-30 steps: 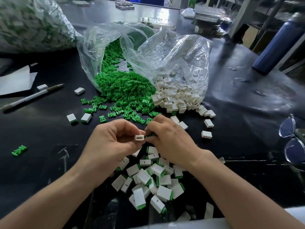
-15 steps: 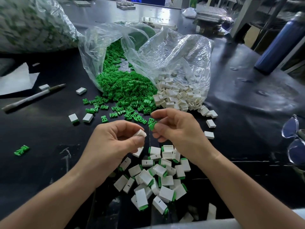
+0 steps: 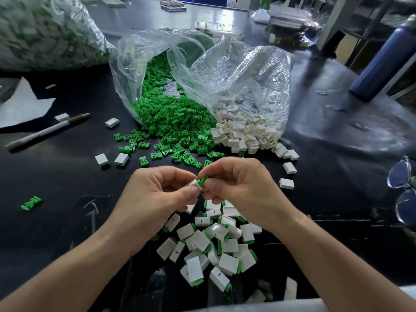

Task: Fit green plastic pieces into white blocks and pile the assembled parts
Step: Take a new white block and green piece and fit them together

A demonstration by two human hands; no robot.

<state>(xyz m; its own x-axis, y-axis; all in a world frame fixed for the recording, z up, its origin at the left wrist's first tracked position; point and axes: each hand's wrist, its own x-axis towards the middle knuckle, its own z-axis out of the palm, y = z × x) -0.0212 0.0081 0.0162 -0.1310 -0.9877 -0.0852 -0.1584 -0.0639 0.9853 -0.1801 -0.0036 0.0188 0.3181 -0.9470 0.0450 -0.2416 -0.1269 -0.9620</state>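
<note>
My left hand [image 3: 157, 194] pinches a small white block [image 3: 194, 183] between thumb and forefinger. Touching its open end is a green plastic piece [image 3: 202, 180], pinched by my right hand [image 3: 238, 188]. Both hands hover above a pile of assembled parts [image 3: 213, 246], white blocks with green showing at one end, near the table's front edge. Loose green pieces [image 3: 173, 122] spill from an open clear bag, and loose white blocks [image 3: 245, 131] spill from a second clear bag beside it.
A pen [image 3: 47, 131] and white paper [image 3: 22, 104] lie at the left. A full plastic bag [image 3: 45, 30] sits at the back left, a blue bottle [image 3: 387, 55] at the back right, glasses [image 3: 405, 190] at the right edge. Stray blocks [image 3: 112, 159] dot the black table [image 3: 337, 143].
The hands separated half a second ago, the right holding a fresh green piece. They have now come together, with the green piece meeting the white block's end.
</note>
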